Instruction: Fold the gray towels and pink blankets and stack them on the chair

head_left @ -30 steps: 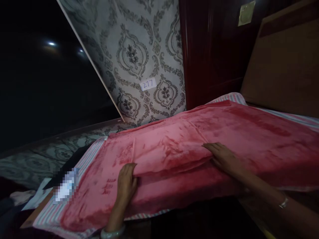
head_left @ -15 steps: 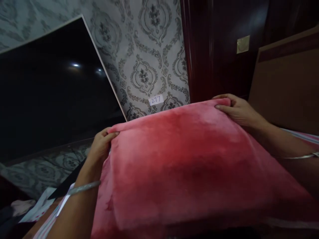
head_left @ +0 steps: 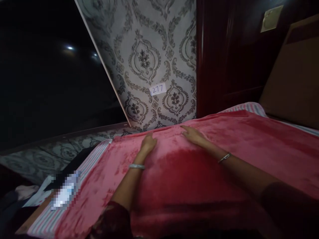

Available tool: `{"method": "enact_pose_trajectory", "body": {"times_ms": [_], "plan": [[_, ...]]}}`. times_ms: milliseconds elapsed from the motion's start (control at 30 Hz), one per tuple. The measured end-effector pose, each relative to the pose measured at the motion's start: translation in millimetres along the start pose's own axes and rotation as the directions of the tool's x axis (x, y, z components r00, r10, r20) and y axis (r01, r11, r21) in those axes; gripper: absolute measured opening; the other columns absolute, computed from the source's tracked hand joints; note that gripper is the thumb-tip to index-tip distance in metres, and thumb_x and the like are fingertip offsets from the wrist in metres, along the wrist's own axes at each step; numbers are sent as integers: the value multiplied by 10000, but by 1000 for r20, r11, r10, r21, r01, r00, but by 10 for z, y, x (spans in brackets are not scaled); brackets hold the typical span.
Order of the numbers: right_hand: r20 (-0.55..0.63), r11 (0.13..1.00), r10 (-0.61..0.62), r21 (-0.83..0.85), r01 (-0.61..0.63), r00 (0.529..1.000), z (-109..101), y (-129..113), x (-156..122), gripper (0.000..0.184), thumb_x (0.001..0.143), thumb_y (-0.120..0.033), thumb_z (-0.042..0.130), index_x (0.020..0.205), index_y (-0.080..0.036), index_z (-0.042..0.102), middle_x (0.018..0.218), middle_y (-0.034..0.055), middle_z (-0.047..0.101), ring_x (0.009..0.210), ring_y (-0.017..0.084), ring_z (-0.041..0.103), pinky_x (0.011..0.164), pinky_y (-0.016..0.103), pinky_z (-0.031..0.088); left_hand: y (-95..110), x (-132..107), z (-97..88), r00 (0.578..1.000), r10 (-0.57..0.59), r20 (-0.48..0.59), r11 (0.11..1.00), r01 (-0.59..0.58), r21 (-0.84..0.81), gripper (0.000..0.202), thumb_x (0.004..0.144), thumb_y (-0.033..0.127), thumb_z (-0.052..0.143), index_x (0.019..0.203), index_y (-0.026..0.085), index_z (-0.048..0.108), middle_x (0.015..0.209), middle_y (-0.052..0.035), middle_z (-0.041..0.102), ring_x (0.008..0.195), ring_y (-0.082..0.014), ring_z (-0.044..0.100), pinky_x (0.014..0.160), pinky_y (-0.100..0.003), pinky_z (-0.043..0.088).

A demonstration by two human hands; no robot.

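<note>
A red-and-pink plush blanket (head_left: 184,172) lies spread out in front of me, its far edge near the wall. My left hand (head_left: 149,143) rests on it close to that edge, fingers pointing away and somewhat blurred. Further right, my right hand (head_left: 193,134) lies on the blanket with its fingers stretched out and apart. Neither hand lifts any cloth. Under the blanket, a striped sheet (head_left: 96,159) shows along the left side and at the far right corner.
A large dark screen (head_left: 50,73) leans at the left. Behind the blanket stands a patterned wall (head_left: 171,49) with a paper label (head_left: 158,89) reading 277. Dark red wood panelling (head_left: 224,66) and a brown board (head_left: 294,76) are at the right. Some cloths (head_left: 27,192) lie at lower left.
The blanket edge that both hands pinched and held up has come down and been let go. The blanket now lies flatter and wider. Both hands have moved inward, nearer each other.
</note>
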State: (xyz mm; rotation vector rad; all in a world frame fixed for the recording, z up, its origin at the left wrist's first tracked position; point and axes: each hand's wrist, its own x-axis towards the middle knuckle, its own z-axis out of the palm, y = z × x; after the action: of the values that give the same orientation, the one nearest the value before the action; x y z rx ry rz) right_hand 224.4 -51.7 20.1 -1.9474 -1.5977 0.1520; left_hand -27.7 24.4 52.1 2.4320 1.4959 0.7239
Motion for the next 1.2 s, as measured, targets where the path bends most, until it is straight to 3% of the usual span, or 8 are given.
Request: {"method": "enact_pose_trajectory", "body": {"times_ms": [133,267,467,567,733,833,933,1200], "plan": [[75,959,-235,-146,243,969,561,-196,-276,467,1013,-340,370,1417,-240,582,1491,82,537,1386,260,461,1189,544,278,180,-310,597,985,115,126,975,-136,176,526,989,368,449,1483,199,507,1570,-141,457,1494,-338,348,1247,-575,218],[77,937,-263,-218,274,962,809,-94,-442,480,1023,-334,348,1449,-241,547,1533,83,489,1399,271,433,1186,580,248,92,-500,836,974,118,196,935,-175,309,578,1031,409,329,1548,161,403,1608,-150,391,1511,-337,313,1240,-615,216],[71,936,-271,-212,280,960,782,-66,-387,477,1025,-334,333,1433,-240,562,1505,93,517,1380,262,452,1177,559,267,70,-474,809,976,126,180,927,-180,329,586,1032,443,302,1552,192,398,1613,-125,393,1507,-314,326,1228,-591,255],[10,934,-218,-288,212,976,688,-3,-385,473,1022,-346,347,1418,-226,576,1496,112,524,1389,280,441,1186,578,234,61,-458,732,983,114,142,922,-158,353,586,1022,463,319,1528,194,443,1593,-135,425,1494,-317,349,1240,-606,204],[-12,929,38,-368,-40,999,429,427,-366,500,1017,-425,357,1446,-257,554,1543,98,472,1426,334,388,1146,662,261,-206,-352,442,978,-140,157,910,64,410,615,1005,499,322,1536,208,428,1622,-131,372,1522,-357,274,1215,-687,141],[48,945,147,-302,-126,988,387,755,-340,543,1023,-462,322,1507,-283,490,1603,66,388,1465,325,342,1152,620,309,-456,-283,340,936,-273,223,926,193,325,654,996,520,335,1572,211,362,1664,-108,284,1548,-342,204,1220,-602,245],[50,971,85,-229,-71,995,457,989,-316,586,1029,-474,290,1532,-231,466,1608,81,378,1484,291,324,1207,520,286,-611,-259,354,929,-288,231,937,223,270,689,1008,508,299,1584,130,315,1663,-159,267,1547,-303,222,1231,-465,282],[32,980,166,-117,-161,986,469,1092,-300,659,1019,-514,278,1542,-143,431,1600,131,376,1496,265,319,1226,455,275,-574,-275,319,911,-328,250,924,255,285,726,1016,516,255,1589,70,268,1656,-212,255,1540,-295,242,1212,-437,316]]}}
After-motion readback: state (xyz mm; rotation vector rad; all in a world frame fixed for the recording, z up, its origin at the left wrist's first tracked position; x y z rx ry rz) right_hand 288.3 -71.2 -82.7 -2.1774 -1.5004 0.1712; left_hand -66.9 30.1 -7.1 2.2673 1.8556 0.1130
